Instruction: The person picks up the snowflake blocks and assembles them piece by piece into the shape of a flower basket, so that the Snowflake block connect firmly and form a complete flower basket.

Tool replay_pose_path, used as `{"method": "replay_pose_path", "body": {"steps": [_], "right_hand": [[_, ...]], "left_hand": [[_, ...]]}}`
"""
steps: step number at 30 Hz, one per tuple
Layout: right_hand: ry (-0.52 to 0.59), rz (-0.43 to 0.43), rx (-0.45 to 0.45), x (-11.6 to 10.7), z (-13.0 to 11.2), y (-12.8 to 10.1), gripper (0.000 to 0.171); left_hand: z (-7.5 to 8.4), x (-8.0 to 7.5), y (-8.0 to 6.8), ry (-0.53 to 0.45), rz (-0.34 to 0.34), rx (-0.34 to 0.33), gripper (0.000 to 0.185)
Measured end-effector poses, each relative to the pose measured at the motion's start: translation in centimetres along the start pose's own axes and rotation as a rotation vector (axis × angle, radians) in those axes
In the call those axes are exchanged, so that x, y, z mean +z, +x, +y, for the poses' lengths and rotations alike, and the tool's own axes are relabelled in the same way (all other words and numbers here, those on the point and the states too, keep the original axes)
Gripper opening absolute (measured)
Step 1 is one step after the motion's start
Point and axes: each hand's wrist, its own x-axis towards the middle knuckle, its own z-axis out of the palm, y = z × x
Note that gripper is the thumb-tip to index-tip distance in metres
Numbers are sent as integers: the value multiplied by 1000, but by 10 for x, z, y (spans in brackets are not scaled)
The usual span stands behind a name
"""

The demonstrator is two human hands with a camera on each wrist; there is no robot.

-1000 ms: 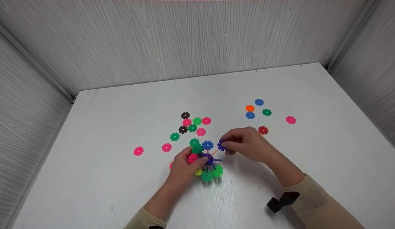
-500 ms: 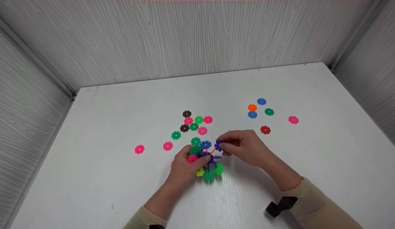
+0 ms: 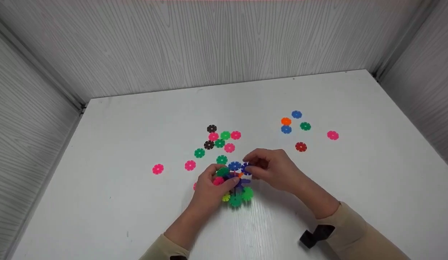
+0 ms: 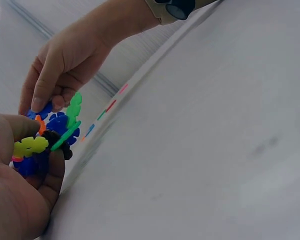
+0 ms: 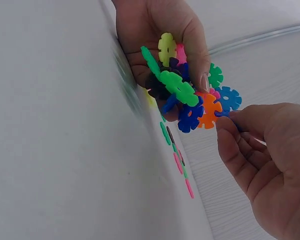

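**Disc cluster point(image 5: 177, 88) in two hands over a white tabletop point(image 3: 137, 133) walled by grained panels**

In the head view, the pale, glossy tabletop meets a far wall point(image 3: 224, 43) of grey-streaked panelling; a left wall point(image 3: 21, 144) and a right wall point(image 3: 429, 72) flank it. The cluster sits near the middle of the scene, toward the near side. The left hand point(image 3: 211, 186) grips it, thumb across the top, while the right hand point(image 3: 276, 169) pinches a dark blue disc point(image 3: 244, 169) at its far right. Loose notched discs lie flat on the table: a mixed group beyond the left hand, with two black discs point(image 3: 209, 144), and a sparser group farther right, including an orange disc point(image 3: 286, 121) touching a blue one point(image 3: 286, 129).

In the left wrist view, the tabletop fills most of the scene, slanting and marked by a faint grey smudge point(image 4: 265, 145).

In the right wrist view, the tabletop spreads across the left, with grained panelling on the right. The dark blue disc, mostly hidden by fingertips, meets an orange piece point(image 5: 210, 111) of the cluster.
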Motion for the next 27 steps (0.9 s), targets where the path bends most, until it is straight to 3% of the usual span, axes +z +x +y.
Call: {"method": "replay_pose_path", "body": {"steps": [10, 21, 27], "right_hand": [[-4, 21, -24, 9, 0, 1, 13], [78, -16, 17, 1, 8, 3, 18], [108, -25, 18, -4, 12, 7, 20]], "left_hand": [[0, 0, 0, -16, 32, -14, 54], [-1, -3, 2, -65, -118, 54, 54], [-3, -2, 2, -15, -112, 27, 54]]}}
